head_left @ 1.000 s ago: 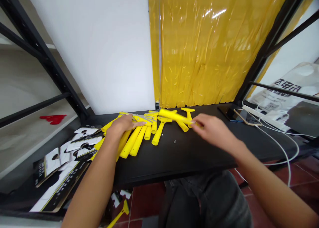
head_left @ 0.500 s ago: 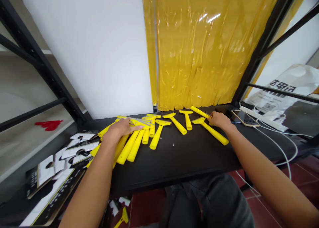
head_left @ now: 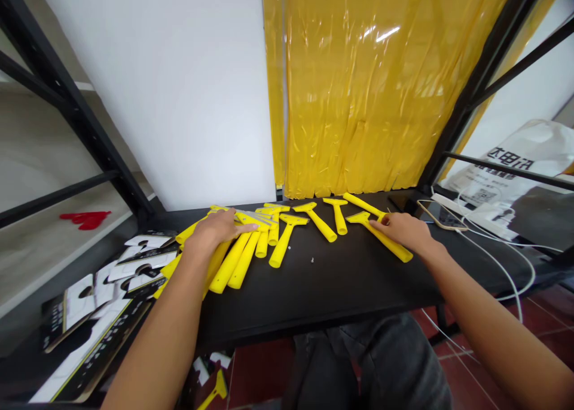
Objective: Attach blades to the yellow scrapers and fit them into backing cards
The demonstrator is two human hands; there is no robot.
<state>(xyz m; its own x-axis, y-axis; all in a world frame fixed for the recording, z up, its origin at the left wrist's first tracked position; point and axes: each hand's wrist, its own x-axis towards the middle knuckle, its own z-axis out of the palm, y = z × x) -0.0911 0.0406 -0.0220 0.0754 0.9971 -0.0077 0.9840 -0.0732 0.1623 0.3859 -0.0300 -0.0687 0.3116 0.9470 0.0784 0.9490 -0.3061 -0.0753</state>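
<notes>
Yellow T-shaped scrapers lie across the black tabletop. My left hand (head_left: 214,229) is closed over the heads of a bunched stack of scrapers (head_left: 229,265) at the left, its thumb across the front; the fingers behind are partly hidden. Over at the right, my right hand (head_left: 407,233) pinches the handle of a yellow scraper (head_left: 394,250) just below its head. Beyond those fingertips is another scraper (head_left: 365,204), handle towards the back. Between my hands, several more scrapers rest apart, among them one with a wide hollow handle (head_left: 282,245).
Black-and-white packaging cards (head_left: 96,344) are piled at the left. A phone (head_left: 442,214) with white cables (head_left: 515,278) lies at the right, near a white plastic bag (head_left: 515,165). Tiny screws (head_left: 313,260) sit mid-table. Black shelf posts (head_left: 475,93) flank the tabletop.
My right hand has come down and nearer, from beside the rear scraper onto the handle of the one in front. My left hand stays on the stack. The view has shifted slightly.
</notes>
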